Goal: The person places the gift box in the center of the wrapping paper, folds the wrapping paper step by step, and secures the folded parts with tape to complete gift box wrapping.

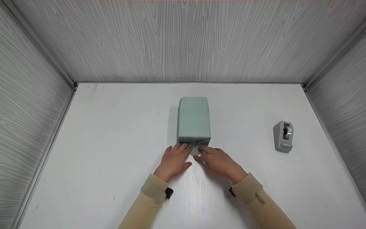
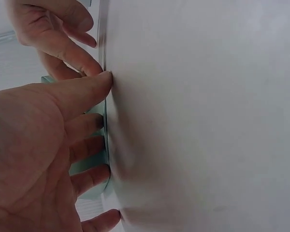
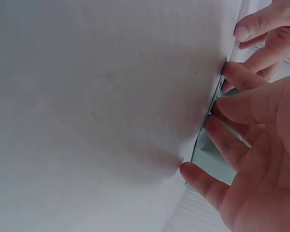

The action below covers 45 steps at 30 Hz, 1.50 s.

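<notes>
A box wrapped in pale green paper (image 1: 194, 117) lies on the white table, its near end facing me. From that end a paper flap (image 1: 195, 150) stretches toward me, low over the tabletop. My left hand (image 1: 172, 160) touches the flap's left side with extended fingers, thumb pointing inward. On the other side my right hand (image 1: 220, 161) rests its fingertips on the flap, the thumb near its tip. Green paper (image 3: 210, 166) shows behind the fingers in the right wrist view. The left wrist view has the left fingertips down at table level, the box mostly hidden behind them.
A grey tape dispenser (image 1: 283, 136) with a roll in it stands to the right on the table (image 1: 116, 133). Grey wood-grain panels (image 1: 189, 41) enclose the table at the back and both sides.
</notes>
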### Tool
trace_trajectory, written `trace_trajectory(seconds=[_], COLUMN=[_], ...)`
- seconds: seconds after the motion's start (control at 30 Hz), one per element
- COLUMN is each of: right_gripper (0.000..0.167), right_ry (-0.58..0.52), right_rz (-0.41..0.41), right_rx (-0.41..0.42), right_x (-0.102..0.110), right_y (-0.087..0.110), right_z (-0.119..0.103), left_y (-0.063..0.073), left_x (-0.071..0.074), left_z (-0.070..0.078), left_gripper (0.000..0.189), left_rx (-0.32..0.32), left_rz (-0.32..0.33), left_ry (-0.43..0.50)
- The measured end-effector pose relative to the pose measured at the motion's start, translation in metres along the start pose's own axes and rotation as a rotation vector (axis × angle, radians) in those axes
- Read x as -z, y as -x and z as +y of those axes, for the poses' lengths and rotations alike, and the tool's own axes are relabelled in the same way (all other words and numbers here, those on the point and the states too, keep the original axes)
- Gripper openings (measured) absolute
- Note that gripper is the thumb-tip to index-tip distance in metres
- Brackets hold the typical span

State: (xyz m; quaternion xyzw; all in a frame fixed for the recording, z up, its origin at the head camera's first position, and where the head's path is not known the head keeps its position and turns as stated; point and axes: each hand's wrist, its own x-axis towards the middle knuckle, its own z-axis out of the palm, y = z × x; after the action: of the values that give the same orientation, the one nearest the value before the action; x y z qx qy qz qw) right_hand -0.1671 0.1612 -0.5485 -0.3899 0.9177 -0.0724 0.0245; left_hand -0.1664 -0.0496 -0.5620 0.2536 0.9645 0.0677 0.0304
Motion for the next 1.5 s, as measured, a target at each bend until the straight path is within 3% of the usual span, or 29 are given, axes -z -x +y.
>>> trace_trajectory(seconds=[0.33, 0.6, 0.8, 1.0, 1.33, 1.5], right_gripper=[0.037, 0.039, 0.04, 0.039, 0.038, 0.03], right_ry=[0.043, 0.007, -0.022, -0.027, -0.05, -0.197], right_rz=[-0.084, -0.125, -0.133, -0.115, -0.138, -0.068], right_rx=[-0.013, -0.038, -0.049, -0.032, -0.038, -0.019], right_x=[0.002, 0.004, 0.004, 0.004, 0.006, 0.012], right_y=[0.0, -0.001, -0.002, -0.002, 0.004, 0.009], right_z=[-0.006, -0.005, -0.005, -0.005, -0.005, 0.002], left_y=[0.009, 0.018, 0.019, 0.018, 0.016, 0.016], left_x=[0.003, 0.009, 0.01, 0.013, 0.013, 0.01], left_z=[0.003, 0.003, -0.006, -0.012, -0.01, -0.007], left_gripper=[0.059, 0.054, 0.05, 0.052, 0.054, 0.054], left_rx=[-0.001, -0.069, -0.02, 0.07, 0.072, 0.049], left_rz=[-0.05, -0.114, -0.109, -0.125, -0.134, -0.11], left_ry=[0.036, 0.041, -0.02, 0.012, 0.058, 0.048])
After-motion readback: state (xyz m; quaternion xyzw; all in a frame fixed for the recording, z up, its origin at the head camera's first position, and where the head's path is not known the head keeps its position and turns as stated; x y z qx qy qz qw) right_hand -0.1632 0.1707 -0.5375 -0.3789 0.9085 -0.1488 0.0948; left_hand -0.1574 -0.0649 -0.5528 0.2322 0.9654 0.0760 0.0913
